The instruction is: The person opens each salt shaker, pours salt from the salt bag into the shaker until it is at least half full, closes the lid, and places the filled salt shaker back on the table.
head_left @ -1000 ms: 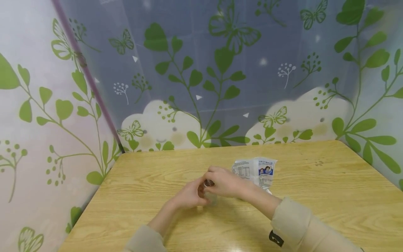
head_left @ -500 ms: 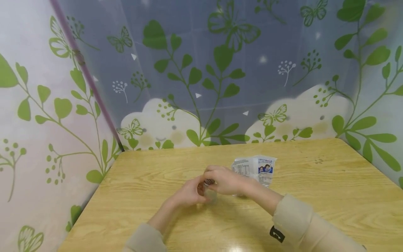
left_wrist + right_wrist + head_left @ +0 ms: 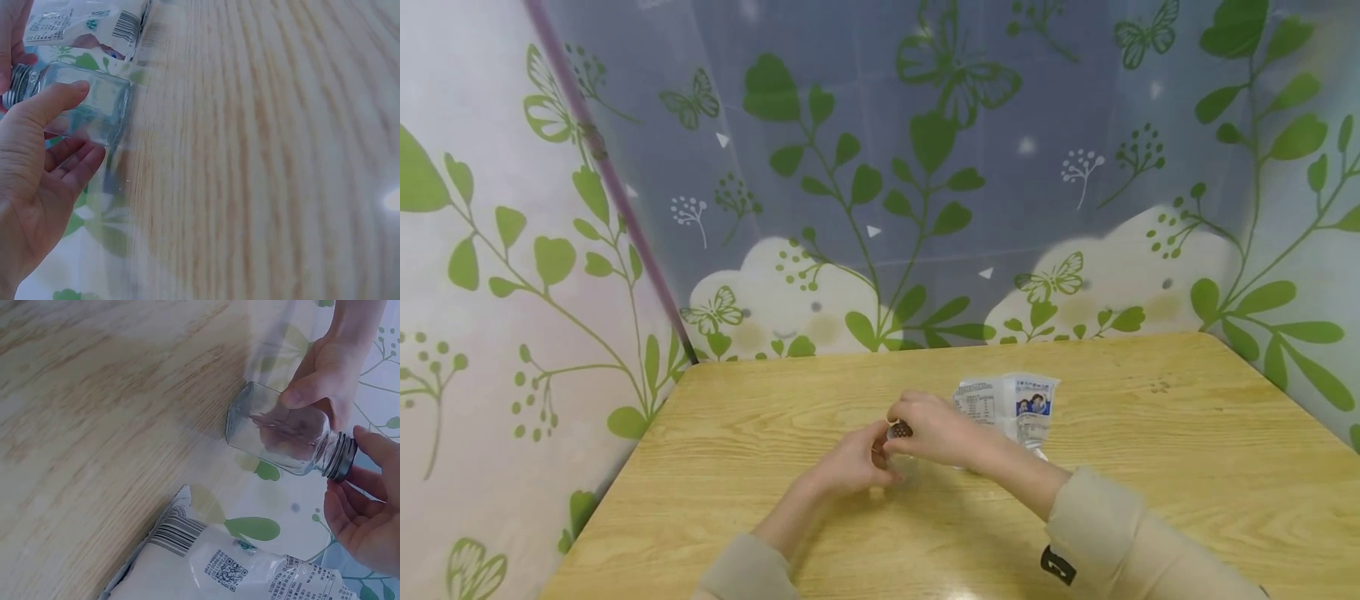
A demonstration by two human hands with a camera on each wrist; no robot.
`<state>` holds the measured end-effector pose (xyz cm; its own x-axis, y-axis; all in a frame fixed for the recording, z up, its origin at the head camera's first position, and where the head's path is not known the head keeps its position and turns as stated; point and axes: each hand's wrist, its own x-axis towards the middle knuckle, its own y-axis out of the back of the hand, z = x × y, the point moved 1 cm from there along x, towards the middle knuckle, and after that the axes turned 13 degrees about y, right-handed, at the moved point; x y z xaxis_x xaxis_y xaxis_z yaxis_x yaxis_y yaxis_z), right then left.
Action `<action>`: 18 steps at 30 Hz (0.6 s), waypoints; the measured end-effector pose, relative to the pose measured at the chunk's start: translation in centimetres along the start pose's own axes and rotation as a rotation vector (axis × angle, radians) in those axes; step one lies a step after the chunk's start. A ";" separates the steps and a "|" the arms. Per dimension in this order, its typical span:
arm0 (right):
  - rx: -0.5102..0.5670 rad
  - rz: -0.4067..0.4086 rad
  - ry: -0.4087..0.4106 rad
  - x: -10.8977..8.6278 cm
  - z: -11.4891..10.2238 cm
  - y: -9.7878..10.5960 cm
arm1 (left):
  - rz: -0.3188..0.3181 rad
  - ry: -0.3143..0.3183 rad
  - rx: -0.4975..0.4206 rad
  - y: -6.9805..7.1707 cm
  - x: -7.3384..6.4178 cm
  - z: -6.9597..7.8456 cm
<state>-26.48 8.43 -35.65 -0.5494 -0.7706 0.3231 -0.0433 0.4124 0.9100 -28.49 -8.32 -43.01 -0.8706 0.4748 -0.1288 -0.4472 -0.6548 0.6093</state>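
Left grip (image 3: 852,461) and right grip (image 3: 934,429) met over the wooden counter (image 3: 775,408), forearms converging, leaf-printed wall (image 3: 820,208) beyond, in the head view. From the left wrist, the left grip's thumb and fingers clasped a glass jar (image 3: 103,100). From the right wrist, the right grip pinched its lid (image 3: 342,457), a packet (image 3: 225,562) nearby.

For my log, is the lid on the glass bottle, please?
On: the lid covers the neck of the bottle; how tightly, I cannot tell.

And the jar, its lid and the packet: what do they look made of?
Jar: likely clear, glossy glass; the left hand shows through.
Lid: probably metal, given its ridged side's grey sheen; plastic possible.
Packet: seemingly thin, glossy plastic film, with creases and highlights.
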 end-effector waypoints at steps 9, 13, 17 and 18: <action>-0.016 -0.021 0.090 0.1 -0.1 0.2 | 0.002 -0.037 0.000 -0.1 0.2 0.1; -0.027 -0.039 0.170 0.1 0.0 0.3 | 0.011 -0.050 0.020 -0.1 0.2 0.0; -0.028 -0.046 0.203 0.1 0.0 0.3 | 0.014 -0.049 0.013 0.0 0.1 0.0; -0.029 -0.045 0.194 0.1 0.0 0.3 | 0.015 -0.043 0.009 0.0 0.1 0.0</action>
<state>-26.55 8.45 -35.33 -0.3758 -0.8683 0.3237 -0.0388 0.3637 0.9307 -28.59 -8.25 -42.98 -0.8676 0.4898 -0.0861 -0.4320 -0.6566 0.6183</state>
